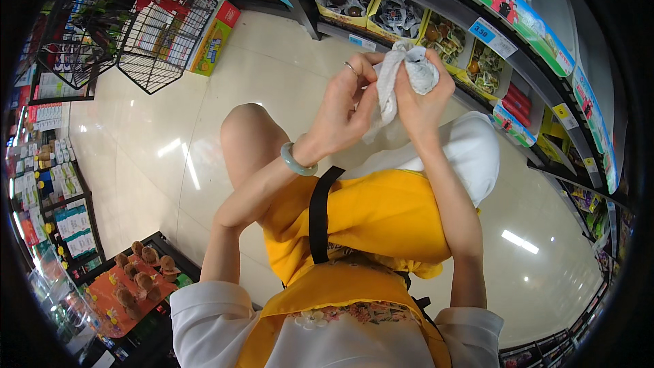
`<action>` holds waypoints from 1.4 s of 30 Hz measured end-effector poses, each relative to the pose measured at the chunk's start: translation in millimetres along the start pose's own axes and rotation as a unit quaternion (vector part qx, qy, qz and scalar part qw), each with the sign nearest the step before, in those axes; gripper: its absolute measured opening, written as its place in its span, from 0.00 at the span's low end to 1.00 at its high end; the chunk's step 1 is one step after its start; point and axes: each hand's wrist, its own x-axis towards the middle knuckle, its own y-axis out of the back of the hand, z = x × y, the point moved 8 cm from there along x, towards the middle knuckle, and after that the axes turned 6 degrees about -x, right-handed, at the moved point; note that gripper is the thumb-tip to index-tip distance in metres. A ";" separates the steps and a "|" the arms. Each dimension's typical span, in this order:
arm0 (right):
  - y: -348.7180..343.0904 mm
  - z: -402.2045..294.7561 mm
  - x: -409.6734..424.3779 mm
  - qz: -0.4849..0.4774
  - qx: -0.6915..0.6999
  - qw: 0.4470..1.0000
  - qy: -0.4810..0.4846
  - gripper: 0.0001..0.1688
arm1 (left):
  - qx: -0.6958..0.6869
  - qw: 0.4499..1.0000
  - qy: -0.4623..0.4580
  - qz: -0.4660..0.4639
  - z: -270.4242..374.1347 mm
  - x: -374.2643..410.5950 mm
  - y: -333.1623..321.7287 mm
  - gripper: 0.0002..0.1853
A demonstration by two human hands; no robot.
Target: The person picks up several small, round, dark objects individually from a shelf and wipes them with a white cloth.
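In front of the lowest shelf, my right hand [422,99] grips a crumpled white cloth [391,84]; it could also be a paper wipe. A bunched, textured part of it rises between thumb and fingers. My left hand [343,99], with a ring on one finger and a pale green bangle [296,160] at the wrist, pinches the cloth's left side. Some of those fingertips are hidden by the cloth. Below the hands are my bent knees and a yellow apron [383,209] with a black strap [320,214].
Just beyond the hands, yellow-edged boxes [398,13] of wrapped eggs and snacks fill the bottom shelf. Price tags line the shelf edge [454,15] at right. Black wire baskets [153,46] stand upper left, near a yellow-green carton [213,41]. An orange display [130,291] sits lower left.
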 end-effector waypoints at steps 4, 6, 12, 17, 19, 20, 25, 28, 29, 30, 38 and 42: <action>6.7 22.9 0.9 -0.020 0.090 0.984 -0.155 0.08 | 0.019 0.999 -0.046 0.006 4.1 -5.6 -10.2 0.05; 7.8 27.9 3.7 -0.040 0.113 0.976 -0.184 0.10 | -0.038 0.998 -0.049 0.017 3.7 -2.2 -9.2 0.05; 1.1 34.7 4.2 -0.068 0.232 0.945 -0.221 0.09 | -0.139 0.987 0.047 0.065 -7.0 4.6 17.8 0.04; 9.5 -5.7 14.5 -0.097 0.044 0.994 0.026 0.11 | -0.124 0.982 0.053 0.129 -14.4 10.1 35.8 0.08; 11.9 -30.2 11.0 -0.089 -0.053 0.983 0.154 0.15 | -0.152 0.968 0.104 0.173 -18.5 10.2 41.3 0.14; 11.6 -40.1 6.9 -0.083 -0.071 0.974 0.197 0.16 | -0.165 0.958 0.130 0.193 -19.2 10.4 43.3 0.18; 2.6 -64.7 -9.7 -0.113 -0.098 0.940 0.308 0.18 | -0.141 0.942 0.301 0.035 -29.3 8.0 26.3 0.26; 12.9 -70.2 -17.6 -0.065 -0.132 0.922 0.358 0.18 | -0.187 0.907 0.377 -0.011 -34.7 0.0 7.9 0.23; 15.5 -71.3 -20.3 -0.050 -0.140 0.917 0.370 0.18 | -0.189 0.903 0.384 -0.024 -35.7 -1.4 6.0 0.21; 17.9 -73.9 -22.6 -0.034 -0.149 0.911 0.384 0.18 | -0.190 0.900 0.390 -0.036 -34.6 -2.2 4.8 0.20; 30.0 -51.8 -9.6 0.055 -0.124 0.951 0.278 0.24 | -0.094 0.982 0.154 0.056 -5.7 20.6 23.2 0.17; 27.5 -14.5 6.0 0.009 0.150 0.988 0.028 0.25 | -0.071 0.993 0.074 0.055 7.3 21.2 23.7 0.17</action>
